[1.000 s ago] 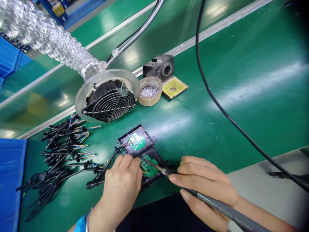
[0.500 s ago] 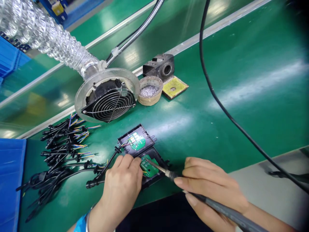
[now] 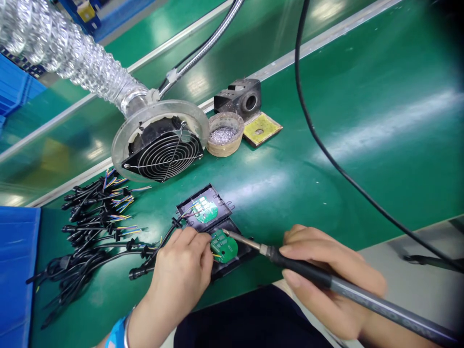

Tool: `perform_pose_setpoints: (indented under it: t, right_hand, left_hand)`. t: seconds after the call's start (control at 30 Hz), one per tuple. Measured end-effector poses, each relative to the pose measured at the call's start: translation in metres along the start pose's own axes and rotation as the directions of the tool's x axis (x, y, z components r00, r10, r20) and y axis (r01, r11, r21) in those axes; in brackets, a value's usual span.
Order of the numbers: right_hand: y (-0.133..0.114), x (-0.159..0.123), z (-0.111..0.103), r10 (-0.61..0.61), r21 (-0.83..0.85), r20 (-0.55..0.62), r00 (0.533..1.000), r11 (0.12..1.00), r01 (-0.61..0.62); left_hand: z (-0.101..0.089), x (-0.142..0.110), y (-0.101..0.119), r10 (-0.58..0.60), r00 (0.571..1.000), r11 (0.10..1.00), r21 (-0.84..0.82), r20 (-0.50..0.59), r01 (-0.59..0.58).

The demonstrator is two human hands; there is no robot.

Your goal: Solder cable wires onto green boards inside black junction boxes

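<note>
My right hand (image 3: 326,280) grips a soldering iron (image 3: 348,292) like a pen. Its metal tip (image 3: 228,234) touches the upper edge of a round green circuit board (image 3: 224,246) seated in a black plastic housing (image 3: 232,256). My left hand (image 3: 181,275) is closed, its fingers pinching a wire at the board's left edge. A second black housing (image 3: 205,209) with its own green board lies just behind. A black cable (image 3: 159,246) runs left from the housings.
A fume fan (image 3: 161,147) on a foil duct (image 3: 65,53) sits behind, beside a dish of solder scraps (image 3: 224,135), a yellow sponge pad (image 3: 261,129) and a black iron stand (image 3: 239,99). Several black cables (image 3: 94,222) lie left. A blue bin (image 3: 16,270) stands far left.
My right hand has drawn back to the right and lifted the iron's handle; the tip shifted from the board's middle to its upper edge. My left hand has stayed put.
</note>
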State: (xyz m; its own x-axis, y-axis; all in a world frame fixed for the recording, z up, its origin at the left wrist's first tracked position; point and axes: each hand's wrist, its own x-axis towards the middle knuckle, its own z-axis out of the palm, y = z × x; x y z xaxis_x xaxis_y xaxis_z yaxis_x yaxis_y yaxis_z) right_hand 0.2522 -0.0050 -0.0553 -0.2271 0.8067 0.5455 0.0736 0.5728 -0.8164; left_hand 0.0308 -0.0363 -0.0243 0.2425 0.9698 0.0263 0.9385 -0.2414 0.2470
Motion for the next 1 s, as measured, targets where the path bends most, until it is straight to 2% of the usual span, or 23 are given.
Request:
perform_pose_setpoints:
  t: [0.13, 0.3, 0.6, 0.9, 1.0]
  right_hand:
    - [0.000, 0.000, -0.005, 0.028, -0.026, 0.000, 1.000, 0.999, -0.028]
    - [0.002, 0.000, -0.003, 0.034, -0.021, 0.002, 0.999, 0.999, -0.034]
    - [0.005, 0.002, -0.001, 0.038, 0.022, 0.003, 0.999, 0.999, -0.038]
    - [0.007, 0.001, 0.000, 0.034, 0.057, 0.003, 0.999, 0.998, -0.034]
    - [0.008, 0.000, 0.000, 0.040, 0.064, 0.010, 0.999, 0.997, -0.040]
  left_hand:
    - [-0.010, 0.002, -0.003, -0.030, 0.989, 0.988, -0.148, 0.148, 0.052]
    - [-0.013, 0.003, -0.007, -0.015, 0.974, 0.987, -0.152, 0.228, 0.051]
    - [-0.012, 0.002, -0.005, 0.042, 0.968, 0.998, -0.057, 0.247, -0.029]
    - [-0.011, 0.004, -0.005, -0.022, 0.972, 0.981, -0.180, 0.235, 0.066]
    - [-0.008, 0.003, -0.005, -0.028, 0.978, 0.984, -0.166, 0.207, 0.063]
